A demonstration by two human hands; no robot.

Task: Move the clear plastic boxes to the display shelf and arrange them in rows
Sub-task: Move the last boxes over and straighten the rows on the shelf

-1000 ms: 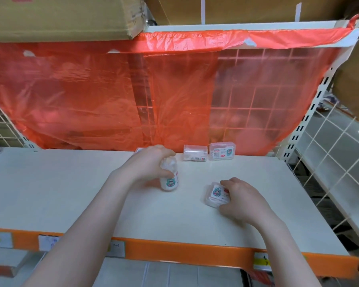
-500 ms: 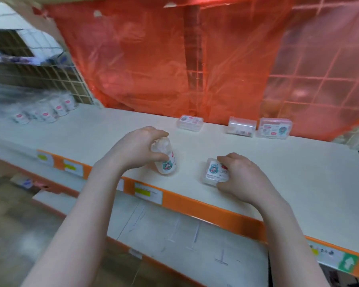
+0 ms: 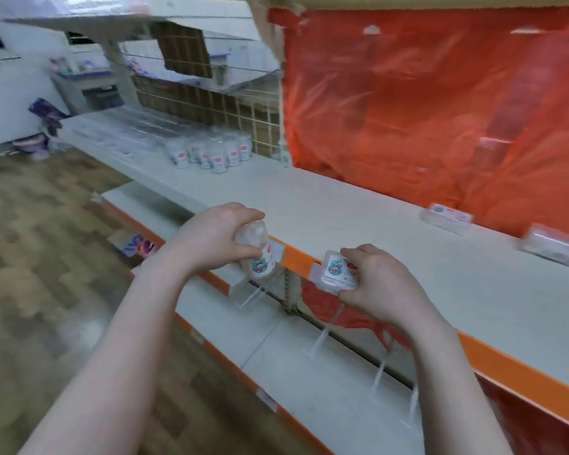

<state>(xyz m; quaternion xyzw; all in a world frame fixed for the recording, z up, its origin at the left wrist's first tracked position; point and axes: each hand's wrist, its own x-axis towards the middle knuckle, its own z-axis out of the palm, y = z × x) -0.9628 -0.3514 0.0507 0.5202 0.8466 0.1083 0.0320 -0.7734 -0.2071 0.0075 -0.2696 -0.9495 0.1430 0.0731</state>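
Now the left hand (image 3: 216, 238) grips a small clear bottle (image 3: 257, 252) from above, fingers curled around its top, and holds it tilted in the air just in front of the orange edge of the shelf (image 3: 358, 211). The right hand (image 3: 380, 284) pinches a flat clear plastic box (image 3: 335, 270) with a cartoon label, also in the air at the shelf edge, not resting on it. Two more clear boxes (image 3: 447, 220) lie far back on the shelf, near the red plastic sheet (image 3: 424, 110). A group of similar bottles (image 3: 211, 152) stands further left on the shelf.
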